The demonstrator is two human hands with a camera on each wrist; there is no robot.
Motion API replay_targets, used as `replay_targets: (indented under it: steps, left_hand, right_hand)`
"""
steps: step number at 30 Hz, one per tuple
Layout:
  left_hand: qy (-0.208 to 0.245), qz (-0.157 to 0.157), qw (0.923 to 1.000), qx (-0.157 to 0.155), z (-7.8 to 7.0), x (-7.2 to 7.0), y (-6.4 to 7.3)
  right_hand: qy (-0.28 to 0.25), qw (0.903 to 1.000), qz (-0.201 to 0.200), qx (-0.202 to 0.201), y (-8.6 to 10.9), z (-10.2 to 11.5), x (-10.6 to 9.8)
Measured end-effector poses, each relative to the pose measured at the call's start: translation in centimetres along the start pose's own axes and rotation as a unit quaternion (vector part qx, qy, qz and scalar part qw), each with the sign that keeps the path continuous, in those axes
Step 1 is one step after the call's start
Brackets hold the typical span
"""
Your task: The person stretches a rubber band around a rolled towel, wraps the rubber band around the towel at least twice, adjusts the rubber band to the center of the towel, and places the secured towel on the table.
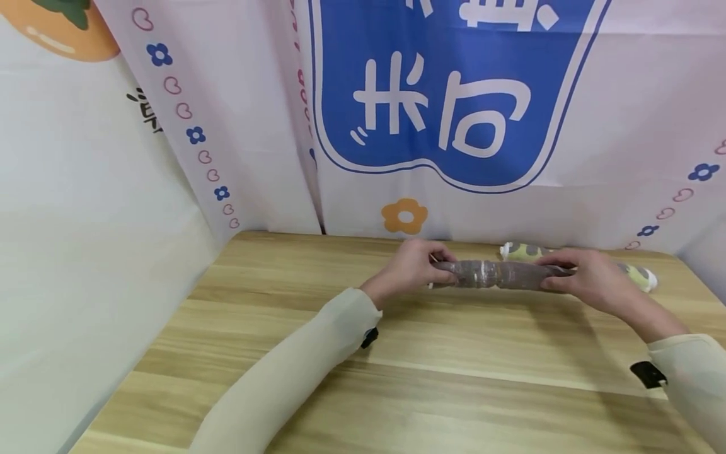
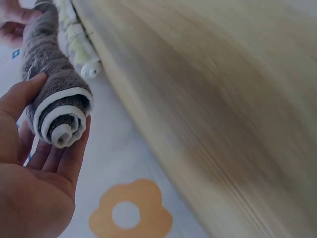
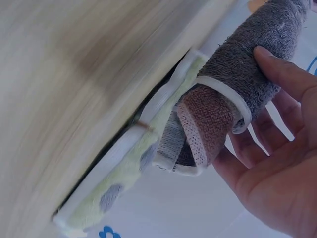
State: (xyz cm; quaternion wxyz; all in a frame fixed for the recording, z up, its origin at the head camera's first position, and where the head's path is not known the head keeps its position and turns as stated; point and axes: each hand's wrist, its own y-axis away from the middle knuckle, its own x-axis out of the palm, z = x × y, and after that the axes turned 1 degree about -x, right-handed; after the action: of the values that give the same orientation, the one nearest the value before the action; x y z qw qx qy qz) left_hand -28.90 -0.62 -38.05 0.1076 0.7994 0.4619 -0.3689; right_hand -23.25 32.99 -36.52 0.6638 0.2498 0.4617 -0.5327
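A rolled grey-brown towel (image 1: 518, 276) with white edging is held lengthwise between my two hands, over the back of the table. My left hand (image 1: 416, 268) grips its left end, thumb on one side and fingers beneath. In the left wrist view the end of the grey towel (image 2: 62, 121) shows as a white-edged spiral. My right hand (image 1: 595, 277) holds the other end, where a reddish-brown fold of the towel (image 3: 210, 119) pokes out past the white hem. Around its middle the roll looks pinched and streaked with white; whether a band sits there I cannot tell.
Behind the grey towel a second rolled towel (image 1: 524, 252), yellow-green with grey spots, lies along the back edge of the wooden table (image 1: 431, 378). A thin brown band (image 3: 143, 125) crosses it. A printed cloth backdrop (image 1: 272, 157) rises behind the table.
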Motion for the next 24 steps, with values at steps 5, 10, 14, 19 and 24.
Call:
replay_targets:
  steps: [5, 10, 14, 19, 24]
  left_hand:
    - [-0.008, 0.0, 1.0, -0.002, -0.9, 1.4, -1.6]
    - [-0.033, 0.02, 0.9992, 0.002, -2.2, 3.1, -3.1]
    - [-0.066, 0.03, 0.9973, 0.011, -3.1, 4.3, -4.1]
    - [-0.096, 0.039, 0.9945, 0.015, -3.4, 5.6, -4.8]
    - [-0.093, 0.033, 0.9951, 0.005, -3.4, 6.3, -5.1]
  right_hand:
    - [0.035, 0.9987, -0.025, -0.029, 0.6, -1.9, -0.7]
    - [0.093, 0.9909, -0.071, -0.067, 1.3, -4.3, -1.4]
    - [0.111, 0.9873, -0.087, -0.073, 1.8, -6.2, -1.7]
    - [0.118, 0.987, -0.078, -0.078, 2.2, -7.6, -1.9]
    - [0.128, 0.9837, -0.088, -0.091, 2.2, -8.5, -1.8]
